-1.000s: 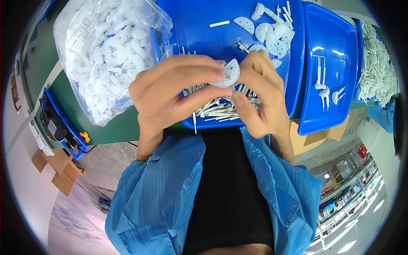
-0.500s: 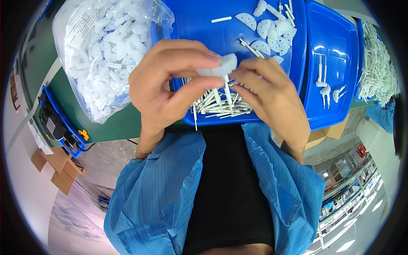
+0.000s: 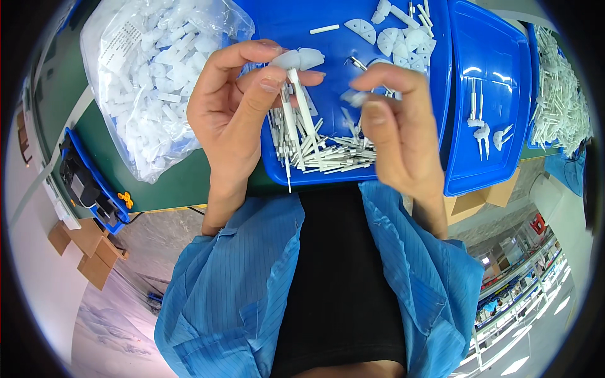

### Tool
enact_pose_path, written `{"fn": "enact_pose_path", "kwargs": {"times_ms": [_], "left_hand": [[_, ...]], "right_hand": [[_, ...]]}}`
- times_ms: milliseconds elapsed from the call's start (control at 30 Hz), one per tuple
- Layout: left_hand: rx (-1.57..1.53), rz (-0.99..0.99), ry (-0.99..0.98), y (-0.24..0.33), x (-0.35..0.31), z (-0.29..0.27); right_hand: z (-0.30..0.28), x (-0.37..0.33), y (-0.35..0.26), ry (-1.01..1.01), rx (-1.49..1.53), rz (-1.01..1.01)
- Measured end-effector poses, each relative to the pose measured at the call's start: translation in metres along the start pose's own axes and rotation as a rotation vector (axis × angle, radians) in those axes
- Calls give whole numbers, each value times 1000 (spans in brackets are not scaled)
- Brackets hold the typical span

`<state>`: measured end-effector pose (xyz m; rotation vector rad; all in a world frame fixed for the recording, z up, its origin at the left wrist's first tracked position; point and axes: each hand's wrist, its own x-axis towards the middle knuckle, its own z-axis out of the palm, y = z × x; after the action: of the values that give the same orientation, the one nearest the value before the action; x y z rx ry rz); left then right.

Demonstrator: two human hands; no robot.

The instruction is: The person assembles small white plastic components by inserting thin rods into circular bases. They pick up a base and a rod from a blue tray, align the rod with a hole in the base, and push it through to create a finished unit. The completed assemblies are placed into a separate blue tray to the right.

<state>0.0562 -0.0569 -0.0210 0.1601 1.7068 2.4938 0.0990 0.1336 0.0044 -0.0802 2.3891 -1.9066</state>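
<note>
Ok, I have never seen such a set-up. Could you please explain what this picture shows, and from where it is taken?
No machine here: a person works bare-handed, seen by a wide camera worn on the head, looking down. The left hand has its grip on a white rounded piece, with white rods below it. The right hand is too blurred to tell what it holds. In the blue tray lie loose rods and half-round white pieces. A clear bag at left contains white parts.

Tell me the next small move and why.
Probably bring the right hand toward the white part: the left hand holds that up, rods hanging below, while a blurred piece seems pinched in the right, apart from it.
</note>
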Motion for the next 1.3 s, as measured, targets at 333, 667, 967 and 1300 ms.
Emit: {"fn": "enact_pose_path", "kwargs": {"times_ms": [333,667,967,1300], "left_hand": [[-27,51,-37,-5,-2,-1],[-61,89,-69,-7,-3,2],[155,235,-164,2,-2,0],[8,165,-177,0,0,-7]], "right_hand": [[26,5,-8,161,-224,-32],[29,0,-11,214,-296,-76],[28,0,-5,107,-202,-156],[17,2,-3,-170,504,139]]}}
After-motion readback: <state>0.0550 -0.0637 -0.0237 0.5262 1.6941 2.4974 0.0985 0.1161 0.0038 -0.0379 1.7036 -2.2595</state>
